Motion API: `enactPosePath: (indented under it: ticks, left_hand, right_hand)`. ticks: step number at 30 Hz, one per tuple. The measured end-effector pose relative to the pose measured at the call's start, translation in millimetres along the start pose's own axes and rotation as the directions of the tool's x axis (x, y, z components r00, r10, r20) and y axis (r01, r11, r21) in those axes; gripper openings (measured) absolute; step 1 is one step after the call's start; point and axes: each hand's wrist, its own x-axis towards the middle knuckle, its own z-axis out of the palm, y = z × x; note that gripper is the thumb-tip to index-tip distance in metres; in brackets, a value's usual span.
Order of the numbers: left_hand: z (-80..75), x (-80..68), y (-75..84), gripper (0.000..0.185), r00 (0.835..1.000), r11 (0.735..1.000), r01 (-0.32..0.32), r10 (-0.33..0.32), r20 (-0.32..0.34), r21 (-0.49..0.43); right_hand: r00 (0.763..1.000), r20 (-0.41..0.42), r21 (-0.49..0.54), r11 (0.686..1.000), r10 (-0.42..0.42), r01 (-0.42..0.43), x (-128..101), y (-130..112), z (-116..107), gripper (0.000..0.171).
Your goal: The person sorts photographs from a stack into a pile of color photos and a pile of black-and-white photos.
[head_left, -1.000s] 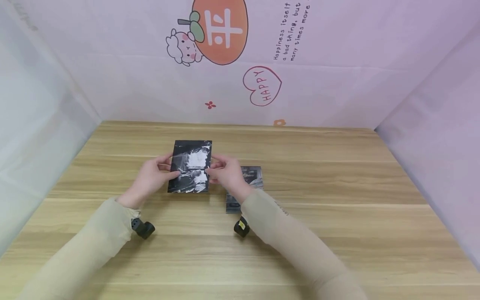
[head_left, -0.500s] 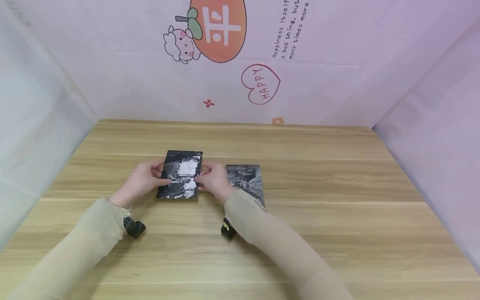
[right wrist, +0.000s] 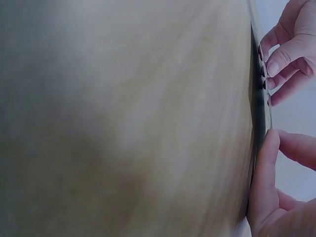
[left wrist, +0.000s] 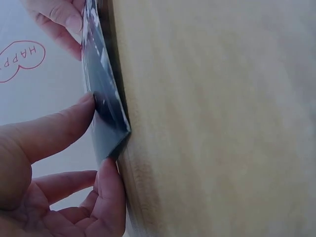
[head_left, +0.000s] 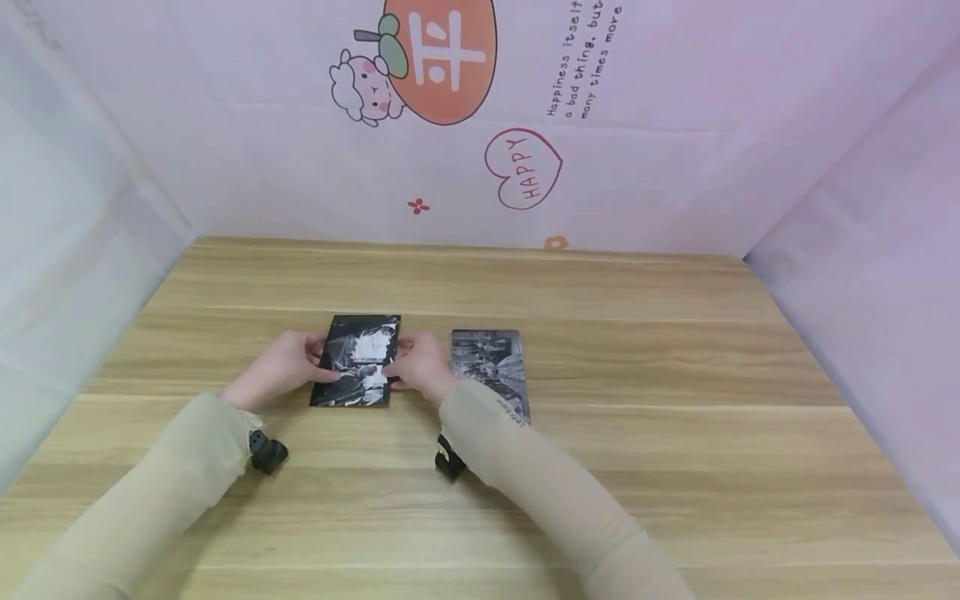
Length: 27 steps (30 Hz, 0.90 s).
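Observation:
A black-and-white photo card in a glossy clear sleeve (head_left: 358,360) lies low at the wooden table (head_left: 637,367), left of centre. My left hand (head_left: 309,364) pinches its left edge and my right hand (head_left: 403,364) pinches its right edge. In the left wrist view the sleeved card (left wrist: 104,101) is almost flat against the table (left wrist: 212,118), with my thumb (left wrist: 59,129) on top and a finger under its corner. In the right wrist view my right thumb (right wrist: 264,177) presses the card's edge (right wrist: 258,101). A second photo card (head_left: 491,371) lies flat just right of my right hand.
Pale pink walls with cartoon stickers (head_left: 442,58) close in the table at the back and both sides. Small black wrist cameras (head_left: 267,454) (head_left: 448,461) hang under my sleeves. Bare wood stretches to the right and in front.
Both hands have carried the sleeved card down and to the left, from tilted up to nearly flat on the table. The second card, half hidden before, now shows fully.

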Motion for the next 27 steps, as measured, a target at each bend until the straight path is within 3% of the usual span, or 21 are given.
enactPosePath:
  ticks: [5, 9, 14, 18, 21, 27]
  left_hand:
    - [-0.9, 0.9, 2.8, 0.063, 1.0, 1.0, -0.003, 0.003, -0.005, 0.005]
    - [0.0, 0.6, 1.6, 0.066, 1.0, 1.0, 0.01, -0.01, 0.006, 0.012]
    - [1.1, -0.3, -0.1, 0.069, 1.0, 1.0, 0.019, -0.02, 0.024, 0.012]
    - [0.4, -2.1, 1.4, 0.06, 0.999, 1.0, 0.005, -0.005, 0.037, 0.007]
    - [-0.1, -3.3, 3.5, 0.051, 0.999, 1.0, 0.001, -0.002, 0.038, 0.012]
    - [1.3, -4.0, 5.5, 0.051, 0.999, 1.0, 0.005, -0.006, 0.039, 0.019]
  right_hand:
    - [1.0, -0.012, -0.074, 0.997, -0.02, 0.019, -0.6, -1.4, -0.4, 0.067]
    - [0.999, -0.014, -0.191, 0.981, -0.048, 0.045, -1.0, 0.5, -0.1, 0.066]
    - [0.997, -0.036, -0.366, 0.929, -0.074, 0.056, -3.3, 0.1, 0.8, 0.065]
    - [0.995, -0.044, -0.483, 0.874, -0.086, 0.054, -5.5, -2.3, 1.2, 0.065]
    - [0.995, -0.043, -0.522, 0.851, -0.09, 0.054, -6.1, -3.1, 1.3, 0.065]
    - [0.997, -0.036, -0.512, 0.858, -0.072, 0.043, -4.5, -1.5, 0.9, 0.066]
